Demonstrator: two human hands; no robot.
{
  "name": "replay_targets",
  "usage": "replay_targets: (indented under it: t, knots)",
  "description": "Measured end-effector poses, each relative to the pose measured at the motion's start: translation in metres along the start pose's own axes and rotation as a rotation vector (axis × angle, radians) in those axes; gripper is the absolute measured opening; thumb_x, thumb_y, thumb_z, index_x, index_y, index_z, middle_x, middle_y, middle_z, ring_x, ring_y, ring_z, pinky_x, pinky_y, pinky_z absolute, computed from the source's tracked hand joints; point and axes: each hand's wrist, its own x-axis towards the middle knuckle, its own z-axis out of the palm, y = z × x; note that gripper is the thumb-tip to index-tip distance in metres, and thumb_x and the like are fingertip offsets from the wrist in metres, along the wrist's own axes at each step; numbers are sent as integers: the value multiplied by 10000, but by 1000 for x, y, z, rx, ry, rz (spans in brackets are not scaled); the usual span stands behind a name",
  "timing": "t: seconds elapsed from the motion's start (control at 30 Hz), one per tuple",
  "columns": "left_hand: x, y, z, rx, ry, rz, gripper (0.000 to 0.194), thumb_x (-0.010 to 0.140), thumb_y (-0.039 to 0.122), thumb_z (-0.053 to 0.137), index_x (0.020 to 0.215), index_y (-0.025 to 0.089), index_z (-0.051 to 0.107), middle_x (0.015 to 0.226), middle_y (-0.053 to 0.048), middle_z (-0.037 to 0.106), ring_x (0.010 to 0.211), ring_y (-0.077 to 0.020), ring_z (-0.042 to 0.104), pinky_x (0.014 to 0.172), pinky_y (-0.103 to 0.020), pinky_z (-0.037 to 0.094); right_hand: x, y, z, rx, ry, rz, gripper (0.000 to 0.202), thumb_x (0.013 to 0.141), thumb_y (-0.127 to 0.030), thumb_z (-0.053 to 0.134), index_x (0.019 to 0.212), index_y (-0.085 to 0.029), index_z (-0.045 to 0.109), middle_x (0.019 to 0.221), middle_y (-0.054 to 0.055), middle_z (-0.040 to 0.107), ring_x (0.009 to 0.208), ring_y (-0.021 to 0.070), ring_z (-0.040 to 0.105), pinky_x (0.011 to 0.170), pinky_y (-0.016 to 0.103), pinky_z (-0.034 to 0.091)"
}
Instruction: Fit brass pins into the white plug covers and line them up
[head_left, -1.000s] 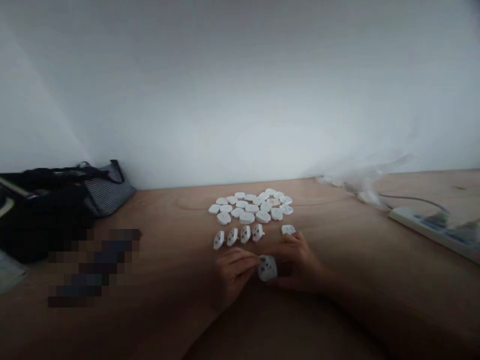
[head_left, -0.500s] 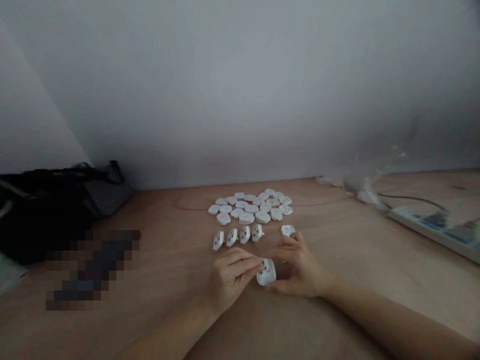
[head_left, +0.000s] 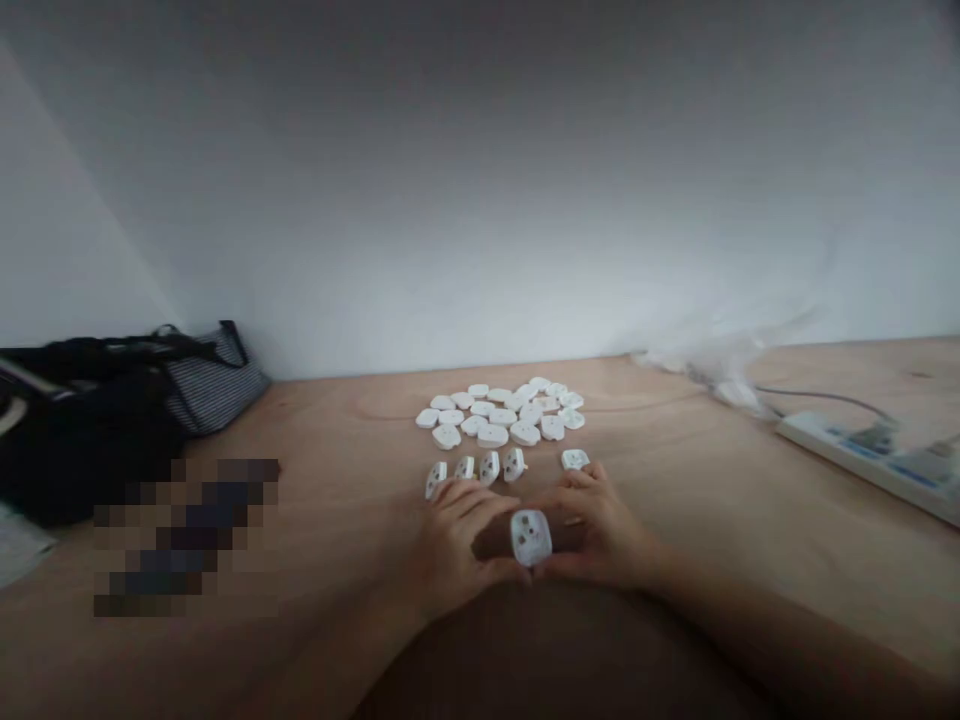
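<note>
A white plug piece (head_left: 531, 538) stands between my hands, its face with several dark holes turned toward me. My left hand (head_left: 463, 530) curves round its left side, with fingertips near the top edge and the thumb near the lower corner. From the other side my right hand (head_left: 600, 530) grips it by the right edge. Just beyond, several similar plug pieces (head_left: 490, 468) stand on edge in a row, partly hidden by my left fingers. Another white piece (head_left: 575, 460) lies flat beyond my right fingers.
Farther back lies a cluster of white plug covers (head_left: 493, 435) on the wooden table (head_left: 337, 520). A power strip (head_left: 862, 455) with cables and clear plastic wrap (head_left: 731, 380) are at the right. At the left sit a black bag (head_left: 90, 430) and a blurred-out dark object (head_left: 195, 540).
My left fingers have left the plug's face and spread round its left side. The plug has turned to face me more squarely. The picture is brighter at the table.
</note>
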Motion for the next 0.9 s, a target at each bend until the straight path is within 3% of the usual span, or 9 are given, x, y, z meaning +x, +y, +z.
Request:
replay_targets:
  t: [0.17, 0.3, 0.47, 0.6, 0.77, 0.9]
  knots:
    - [1, 1, 1, -37, -59, 15, 521, 647, 528, 711, 1062, 223, 636, 908, -56, 693, 894, -250, 555, 837, -388, 381, 0, 2, 6, -20, -2, -10, 585, 519, -587, 758, 961, -233, 611, 875, 35, 654, 804, 214, 566, 779, 354, 327]
    - [0, 3, -1, -10, -38, 17, 464, 648, 478, 722, 1027, 220, 648, 888, -46, 693, 878, -245, 557, 835, -387, 383, 1, 11, -5, -76, -87, 4, 725, 455, -640, 752, 1034, -232, 590, 949, 48, 651, 876, 246, 555, 790, 375, 339]
    - [-1, 1, 0, 57, 1, 33, 472, 627, 489, 735, 1014, 228, 665, 876, -51, 672, 877, -250, 550, 828, -397, 382, 1, 32, -31, -172, -260, 86, 269, 650, -471, 724, 830, -281, 662, 823, -6, 680, 874, 245, 570, 761, 381, 344]
    - [-2, -2, 1, 71, 26, 37, 474, 630, 488, 735, 1017, 225, 666, 920, -62, 644, 900, -252, 539, 852, -413, 385, -1, 43, -34, -96, -312, 74, 82, 724, -343, 687, 781, -286, 674, 789, -32, 683, 799, 197, 597, 732, 343, 381]
    - [-2, -2, 2, 61, 32, 17, 451, 634, 487, 731, 998, 228, 669, 939, -65, 634, 909, -249, 534, 858, -408, 394, -3, 44, -23, -49, -167, 103, 90, 766, -273, 633, 700, -213, 644, 721, 5, 651, 753, 188, 587, 696, 320, 422]
    - [-1, -1, 1, 54, 30, 1, 449, 628, 480, 738, 989, 221, 672, 948, -66, 634, 918, -255, 536, 863, -417, 394, -3, 35, -15, 170, -25, 207, 120, 812, -247, 561, 750, -181, 640, 702, 22, 636, 665, 157, 578, 597, 267, 443]
